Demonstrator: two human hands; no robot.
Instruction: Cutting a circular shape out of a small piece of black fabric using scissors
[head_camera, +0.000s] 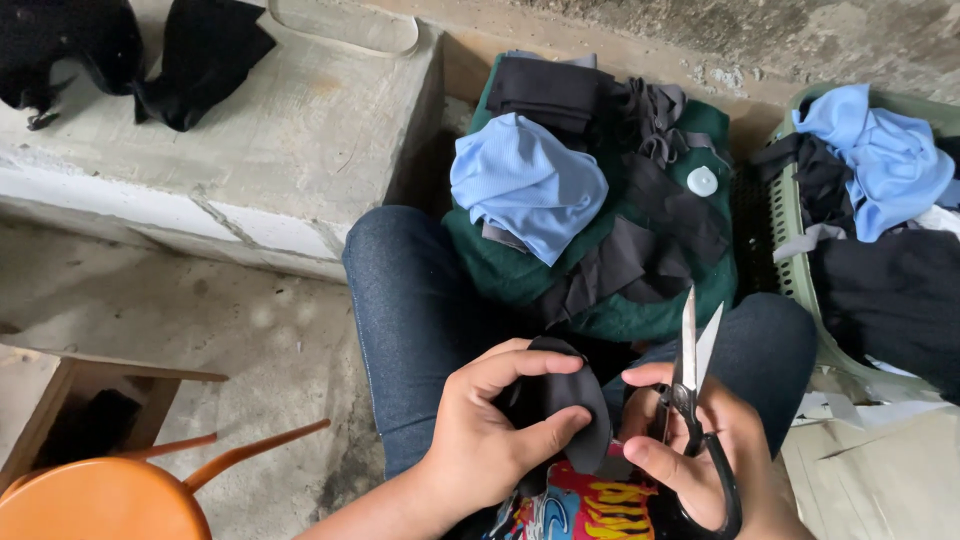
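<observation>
Left hand (490, 425) pinches a black cloth (560, 400); right hand (700, 450) grips scissors (690, 375), blades parted toward 12 o'clock. A green pile (600, 300) lies beyond, a basket (790, 240) at 2 o'clock.

The left hand (490, 425) grips a folded black fabric piece (562, 400); just right of the fabric, the right hand (700, 455) holds open scissors (692, 375). Beyond lies a green cloth pile (600, 200).

Left hand (492, 425) curled, pinch grip closed; right hand (700, 455) fingers looped, grip closed, low centre.
</observation>
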